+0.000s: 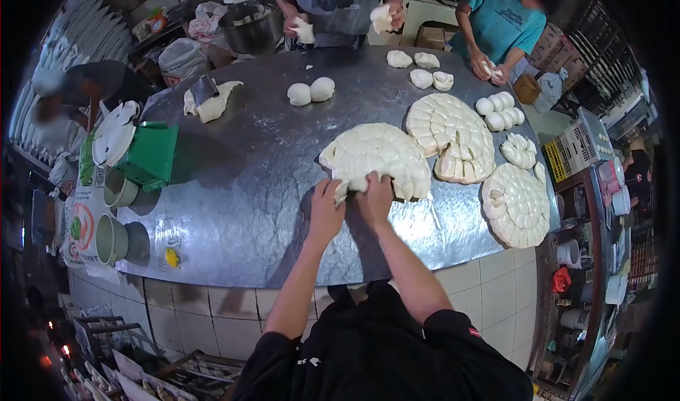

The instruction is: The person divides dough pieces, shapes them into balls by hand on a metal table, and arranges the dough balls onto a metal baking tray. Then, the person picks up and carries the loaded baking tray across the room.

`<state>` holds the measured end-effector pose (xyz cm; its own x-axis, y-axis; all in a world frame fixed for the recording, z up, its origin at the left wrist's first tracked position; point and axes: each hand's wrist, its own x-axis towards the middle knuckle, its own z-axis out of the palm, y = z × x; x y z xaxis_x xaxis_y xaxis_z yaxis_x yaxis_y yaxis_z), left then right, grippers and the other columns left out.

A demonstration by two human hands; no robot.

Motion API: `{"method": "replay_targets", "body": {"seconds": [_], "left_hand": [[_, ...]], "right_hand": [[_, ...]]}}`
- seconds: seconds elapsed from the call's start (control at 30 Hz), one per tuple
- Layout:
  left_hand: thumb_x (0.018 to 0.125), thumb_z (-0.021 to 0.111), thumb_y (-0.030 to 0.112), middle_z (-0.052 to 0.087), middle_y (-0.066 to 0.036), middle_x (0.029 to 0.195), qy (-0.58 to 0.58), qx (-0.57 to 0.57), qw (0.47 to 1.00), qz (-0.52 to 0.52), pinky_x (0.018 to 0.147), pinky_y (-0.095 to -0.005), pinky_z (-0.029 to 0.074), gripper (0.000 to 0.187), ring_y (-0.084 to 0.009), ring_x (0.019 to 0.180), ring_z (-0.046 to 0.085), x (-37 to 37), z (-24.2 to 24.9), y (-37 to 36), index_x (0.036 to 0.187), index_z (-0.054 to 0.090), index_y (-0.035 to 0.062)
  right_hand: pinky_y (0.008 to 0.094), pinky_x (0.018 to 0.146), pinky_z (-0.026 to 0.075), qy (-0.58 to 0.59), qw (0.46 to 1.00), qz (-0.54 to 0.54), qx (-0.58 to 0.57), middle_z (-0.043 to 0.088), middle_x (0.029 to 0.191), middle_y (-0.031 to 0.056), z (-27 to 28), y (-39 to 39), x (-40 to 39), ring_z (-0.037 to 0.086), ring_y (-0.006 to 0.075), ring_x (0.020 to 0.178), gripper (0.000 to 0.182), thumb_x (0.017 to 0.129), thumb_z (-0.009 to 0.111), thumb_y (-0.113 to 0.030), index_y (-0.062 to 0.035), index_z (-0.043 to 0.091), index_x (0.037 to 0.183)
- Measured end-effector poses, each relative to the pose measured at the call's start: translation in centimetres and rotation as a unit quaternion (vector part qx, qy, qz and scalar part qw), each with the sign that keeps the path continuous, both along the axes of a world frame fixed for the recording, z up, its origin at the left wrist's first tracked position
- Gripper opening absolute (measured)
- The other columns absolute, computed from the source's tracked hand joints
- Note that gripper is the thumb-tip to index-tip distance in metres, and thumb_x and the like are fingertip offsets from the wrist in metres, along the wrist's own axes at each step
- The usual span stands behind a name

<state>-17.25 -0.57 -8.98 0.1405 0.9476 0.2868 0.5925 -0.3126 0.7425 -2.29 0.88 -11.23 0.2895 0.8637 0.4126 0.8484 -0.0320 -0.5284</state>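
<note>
A large scored slab of dough (375, 149), marked off in many small pieces, lies on the metal table in front of me. My left hand (328, 208) has its fingers curled on the slab's near left edge. Close beside it, my right hand (375, 199) grips the same near edge, its fingertips pressed into the dough. The undersides of both hands are hidden. Two more scored dough rounds, one (453, 135) touching or nearly touching my slab and one (516, 206) farther right, rest on the table.
The metal table (234, 181) carries a green scale (157, 156), a dough piece (221, 103) with a metal scraper (204, 89), and two dough balls (310, 91). Several smaller dough lumps (421, 78) lie at the back right. Two people across the table handle dough; another person bends at the left.
</note>
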Motion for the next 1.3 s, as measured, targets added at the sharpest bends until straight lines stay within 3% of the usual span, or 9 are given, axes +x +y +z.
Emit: {"method": "replay_targets", "body": {"seconds": [0.33, 0.63, 0.77, 0.8, 0.87, 0.97, 1.2, 1.27, 1.3], "left_hand": [[0.080, 0.074, 0.007, 0.064, -0.014, 0.114, -0.070, -0.066, 0.994, -0.041, 0.094, -0.0434, 0.047, 0.034, -0.0360, 0.108, 0.059, -1.7, -0.5, 3.0, 0.113, 0.066, 0.0076], [0.089, 0.070, 0.043, 0.064, -0.015, 0.119, 0.030, 0.018, 0.999, -0.033, 0.097, -0.0443, 0.047, 0.044, -0.0370, 0.110, 0.062, 1.1, -1.4, 17.2, 0.121, 0.068, 0.0123], [0.090, 0.067, 0.051, 0.068, -0.018, 0.116, 0.115, -0.014, 0.993, -0.025, 0.088, -0.0477, 0.053, 0.051, -0.0364, 0.107, 0.065, 3.5, -0.7, 17.0, 0.121, 0.066, 0.0100], [0.088, 0.069, 0.052, 0.069, -0.019, 0.112, 0.109, -0.073, 0.991, -0.026, 0.086, -0.0486, 0.053, 0.053, -0.0378, 0.104, 0.066, 2.8, -0.5, 16.8, 0.120, 0.066, 0.0094], [0.086, 0.071, 0.052, 0.071, -0.020, 0.108, 0.103, -0.128, 0.986, -0.021, 0.084, -0.0495, 0.054, 0.054, -0.0393, 0.100, 0.068, 2.5, -0.5, 16.5, 0.118, 0.066, 0.0089], [0.083, 0.074, 0.048, 0.072, -0.021, 0.094, 0.093, -0.097, 0.991, 0.013, 0.077, -0.0498, 0.055, 0.050, -0.0415, 0.088, 0.069, 1.5, -0.8, 16.0, 0.108, 0.068, 0.0058], [0.081, 0.080, 0.028, 0.072, -0.018, 0.083, -0.001, -0.109, 0.974, 0.198, 0.070, -0.0407, 0.054, 0.033, -0.0312, 0.078, 0.072, -8.7, 2.7, 11.0, 0.098, 0.070, 0.0014], [0.080, 0.081, 0.022, 0.070, -0.011, 0.089, 0.234, 0.119, 0.938, 0.226, 0.070, -0.0365, 0.053, 0.030, -0.0212, 0.077, 0.065, -19.8, -4.6, 9.0, 0.102, 0.068, 0.0043], [0.083, 0.079, 0.020, 0.068, -0.008, 0.090, 0.006, 0.064, 0.944, 0.323, 0.071, -0.0350, 0.052, 0.027, -0.0174, 0.078, 0.062, -22.2, -3.2, 6.7, 0.102, 0.066, 0.0041]], "right_hand": [[0.0283, 0.066, 0.044, 0.468, 0.879, -0.052, -0.071, 0.054, 0.074, 0.0032, 12.3, -22.4, 8.2, 0.052, 0.0122, 0.071, 0.010, 0.073, 0.062, -0.005, 0.0009, 0.060, 0.082], [0.0302, 0.082, 0.043, 0.227, 0.953, 0.045, 0.197, 0.041, 0.084, 0.0047, 18.3, -18.0, 17.9, 0.046, 0.0169, 0.083, 0.023, 0.077, 0.062, 0.002, -0.0060, 0.041, 0.082], [0.0514, 0.103, 0.042, -0.167, 0.908, -0.007, -0.385, 0.051, 0.133, 0.0228, 11.9, -15.2, 21.5, 0.050, 0.0427, 0.124, 0.034, 0.078, 0.075, -0.016, -0.0022, 0.063, 0.107], [0.0580, 0.113, 0.031, -0.098, 0.874, -0.061, -0.472, 0.030, 0.154, 0.0336, 14.3, -13.2, 19.9, 0.030, 0.0498, 0.142, 0.043, 0.075, 0.074, -0.017, -0.0020, 0.067, 0.114], [0.0548, 0.112, 0.035, -0.055, 0.993, 0.007, -0.106, 0.032, 0.152, 0.0322, 12.0, -9.1, 19.7, 0.038, 0.0501, 0.136, 0.042, 0.076, 0.077, -0.020, -0.0013, 0.067, 0.113], [0.0471, 0.106, 0.042, 0.172, 0.950, 0.261, -0.025, 0.049, 0.141, 0.0246, 11.4, 1.8, 13.6, 0.050, 0.0421, 0.128, 0.036, 0.084, 0.070, -0.014, -0.0013, 0.064, 0.116], [0.0596, 0.119, 0.019, -0.118, 0.894, 0.425, -0.075, 0.034, 0.156, 0.0211, 5.3, 10.7, 7.6, 0.024, 0.0368, 0.149, 0.058, 0.093, 0.059, -0.042, -0.0041, 0.052, 0.136], [0.0586, 0.119, 0.017, -0.125, 0.889, 0.432, -0.091, 0.031, 0.158, 0.0210, 5.9, 11.3, 8.4, 0.022, 0.0367, 0.150, 0.059, 0.093, 0.059, -0.044, -0.0038, 0.053, 0.136], [0.0576, 0.120, 0.015, -0.126, 0.882, 0.439, -0.116, 0.029, 0.159, 0.0208, 5.9, 11.1, 8.4, 0.019, 0.0366, 0.151, 0.061, 0.093, 0.058, -0.047, -0.0035, 0.053, 0.136]]}}
